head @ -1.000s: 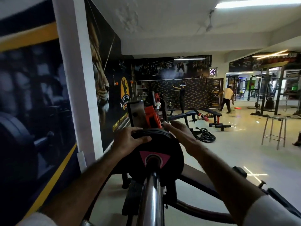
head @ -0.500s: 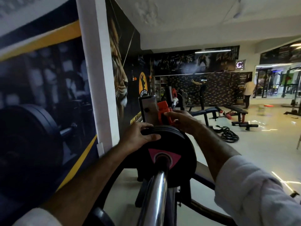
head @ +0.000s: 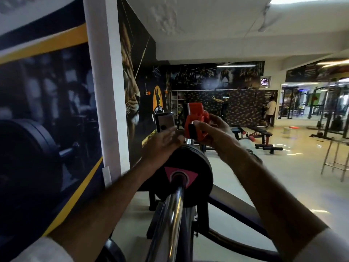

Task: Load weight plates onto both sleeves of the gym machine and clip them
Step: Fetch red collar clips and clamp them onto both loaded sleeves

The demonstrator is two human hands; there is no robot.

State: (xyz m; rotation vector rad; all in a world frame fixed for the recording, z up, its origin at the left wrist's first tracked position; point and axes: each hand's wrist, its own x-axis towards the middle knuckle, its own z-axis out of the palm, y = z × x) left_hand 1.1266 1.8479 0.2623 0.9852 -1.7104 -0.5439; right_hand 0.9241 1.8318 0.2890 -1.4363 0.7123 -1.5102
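A black weight plate (head: 202,171) with a pink triangle mark sits on the chrome sleeve (head: 170,214) that runs toward me in the head view. Above the plate, my right hand (head: 213,133) grips an orange clip (head: 196,120), one of the orange clips stored on the machine's upright. My left hand (head: 164,142) hovers just left of the clip, above the plate's top edge, fingers slightly spread, holding nothing I can see. Whether it touches the plate is unclear.
A wall with a lion mural and a white pillar (head: 105,91) stands close on the left. The machine's dark frame (head: 236,207) crosses the floor below the plate. Benches (head: 262,135), a metal stool (head: 338,157) and a person (head: 270,110) are farther off on the right.
Both hands left the plate's top edge. My right hand has lifted to the orange clip and closed on it; my left hand rose beside it. The view tilted up and left.
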